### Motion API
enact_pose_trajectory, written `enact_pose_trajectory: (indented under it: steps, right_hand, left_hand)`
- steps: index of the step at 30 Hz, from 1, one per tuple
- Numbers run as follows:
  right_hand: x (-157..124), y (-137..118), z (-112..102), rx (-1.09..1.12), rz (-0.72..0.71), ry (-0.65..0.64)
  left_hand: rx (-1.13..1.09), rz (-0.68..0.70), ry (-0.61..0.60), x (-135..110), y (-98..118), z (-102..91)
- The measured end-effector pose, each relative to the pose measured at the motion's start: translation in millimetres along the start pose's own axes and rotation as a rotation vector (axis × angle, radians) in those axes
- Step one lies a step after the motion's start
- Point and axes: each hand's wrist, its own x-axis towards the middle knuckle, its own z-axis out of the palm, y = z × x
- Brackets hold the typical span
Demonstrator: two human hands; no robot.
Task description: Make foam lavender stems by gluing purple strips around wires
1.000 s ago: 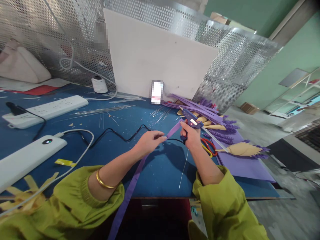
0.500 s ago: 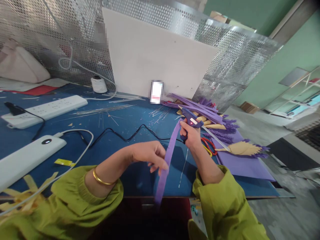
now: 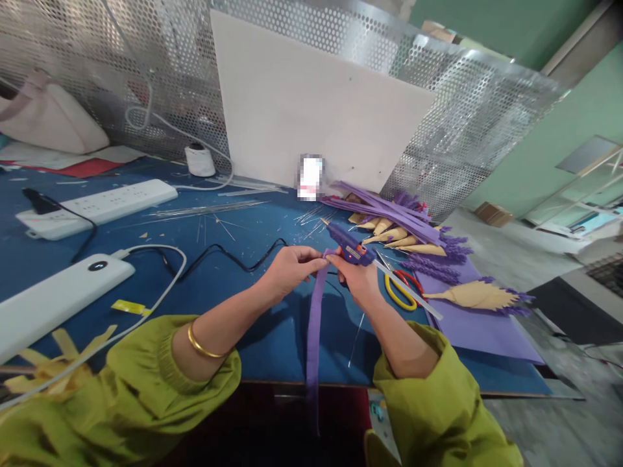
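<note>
A long purple paper strip (image 3: 315, 318) hangs from between my two hands, past the table's front edge. My left hand (image 3: 294, 267) pinches its upper end between thumb and fingers. My right hand (image 3: 357, 275) is wrapped round a dark blue hot glue gun (image 3: 349, 246), whose nozzle points up and left; its thumb and fingertips also touch the strip's top. A whitish glue stick (image 3: 409, 290) sticks out of the back of the gun. Yellow-and-red-handled scissors (image 3: 402, 292) lie to the right of my right wrist.
Purple paper strips (image 3: 389, 211), purple flower stems with tan wrappings (image 3: 479, 295) and purple sheets (image 3: 491, 334) lie on the right. Thin wires (image 3: 209, 209), a power strip (image 3: 102, 207), a white power bank (image 3: 63, 298) and a black cable (image 3: 233, 259) are on the left.
My left hand has moved up the strip to its top end, and my right hand has come left and down to meet it with the glue gun. The scissors show more fully.
</note>
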Motion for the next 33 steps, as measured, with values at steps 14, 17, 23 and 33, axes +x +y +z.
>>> enact_pose_trajectory:
  steps: [14, 17, 23, 33]
  right_hand:
    - [-5, -5, 3, 0.008, -0.008, 0.044]
    - [-8, -9, 1, -0.024, -0.065, 0.05]
    - [-18, -11, -1, -0.117, -0.205, -0.049]
    - [-20, 1, -1, -0.201, -0.212, -0.099]
  left_hand:
    - [-0.074, -0.027, 0.078, -3, 0, 4.5]
    - [-0.129, 0.015, 0.19, 1, 0, 0.1]
    - [-0.243, 0.076, 0.325, 6, 5, -12.0]
    - [-0.261, 0.106, 0.35, 7, 5, -14.0]
